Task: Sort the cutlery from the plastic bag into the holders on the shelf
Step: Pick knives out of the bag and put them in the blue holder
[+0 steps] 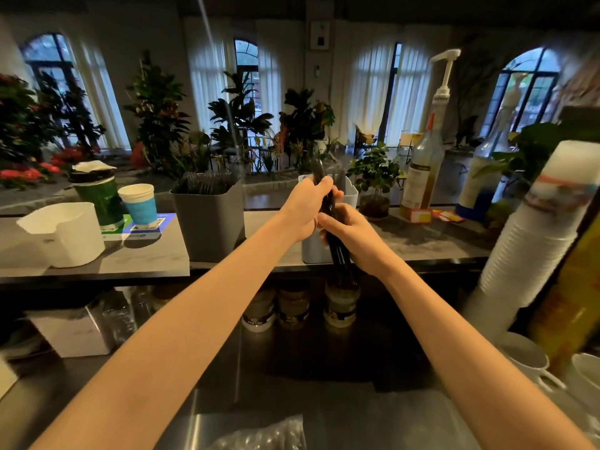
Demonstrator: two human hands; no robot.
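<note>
Both hands hold one bundle of black plastic cutlery [337,251] upright in front of the shelf [130,258]. My left hand [306,211] grips its upper part, and my right hand [349,237] grips it lower down. The bundle's top rises over a light grey holder [313,251], which my hands largely hide. To the left stands a dark grey holder [209,225] filled with black cutlery [207,183]. The clear plastic bag [263,435] lies on the steel counter at the bottom edge.
A white holder [65,233], a green cup [100,196] and a blue cup [139,203] stand on the shelf's left. Syrup pump bottles [425,164] and a potted plant [373,183] stand right. A tall stack of white cups [532,241] leans at the right. Jars [341,303] sit under the shelf.
</note>
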